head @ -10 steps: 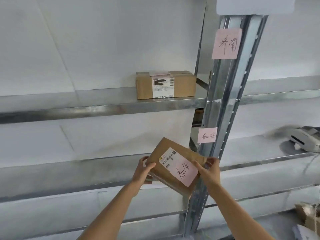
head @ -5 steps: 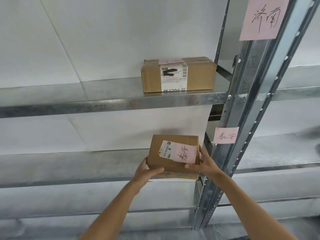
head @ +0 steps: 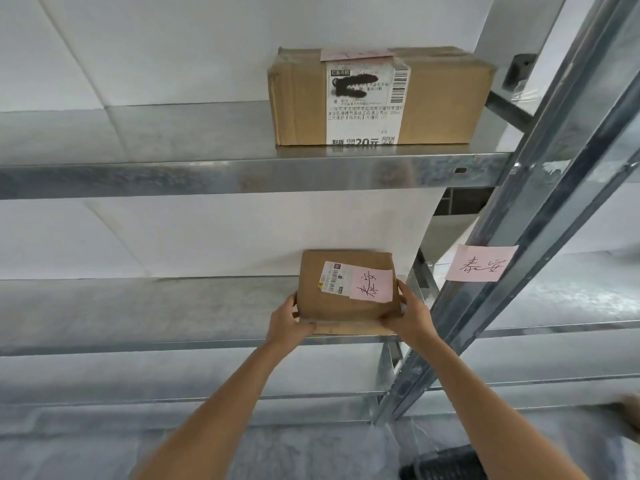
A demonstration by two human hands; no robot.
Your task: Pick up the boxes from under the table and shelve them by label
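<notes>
From my feed, both fingertips vanish behind the small box [head: 341, 306], so I can't see its back. The upright post [head: 540, 216] runs off the top edge. A brown shape [head: 631, 415] is cut by the right edge, unidentifiable. The large box's label [head: 367, 105] has a blacked-out patch; fine print unreadable.

The small flat cardboard box [head: 341, 306] is plain brown. It carries a white printed sticker [head: 331, 277] with black barcode lines and a small yellow mark, and a pale pink paper note [head: 371, 284] with black handwritten characters. The larger cardboard box [head: 446, 102] is the same brown, with a white shipping label [head: 363, 109] printed in black and partly blacked out. The metal shelf boards [head: 207, 174] are mottled silver-grey. The pink tag [head: 480, 262] on the grey steel upright [head: 540, 188] bears black handwriting. The wall panels [head: 138, 46] are white.
</notes>
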